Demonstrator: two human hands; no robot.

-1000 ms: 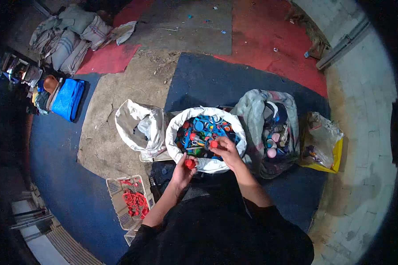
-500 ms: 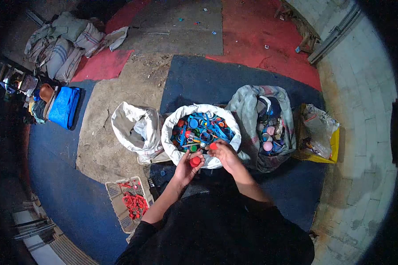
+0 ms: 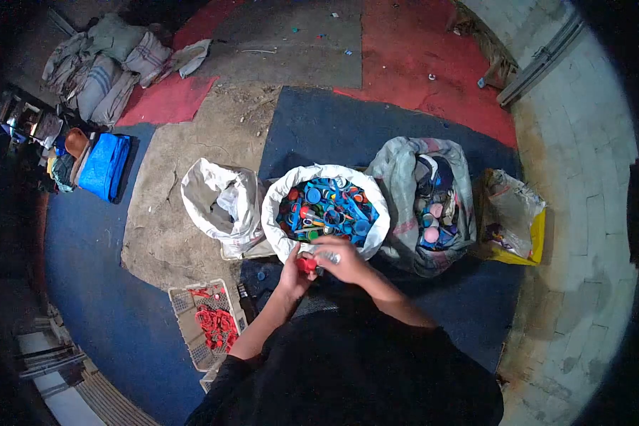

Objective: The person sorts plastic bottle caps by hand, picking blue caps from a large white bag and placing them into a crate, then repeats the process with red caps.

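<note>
My left hand [image 3: 295, 272] is curled around red caps [image 3: 307, 265] at the near rim of a white sack [image 3: 271, 224]. Over the same caps, my right hand [image 3: 346, 261] is bent beside the left, its fingertips close to them; what it holds, if anything, is hidden. A small clear or whitish piece [image 3: 328, 258] shows by the right fingers. Blue, green, red and white plastic caps and strips [image 3: 334, 206] fill the sack.
A smaller white sack [image 3: 199, 202] stands left, a grey-green sack [image 3: 397, 184] of mixed pieces right, and a yellow container [image 3: 538, 238] beyond it. A crate [image 3: 184, 319] of red pieces [image 3: 216, 326] lies lower left. A blue bundle [image 3: 105, 167] and piled sacks [image 3: 106, 64] are farther left.
My right hand has moved left and nearer to me, toward my left hand. The red cap at its fingertips now no longer shows apart from those at my left hand.
</note>
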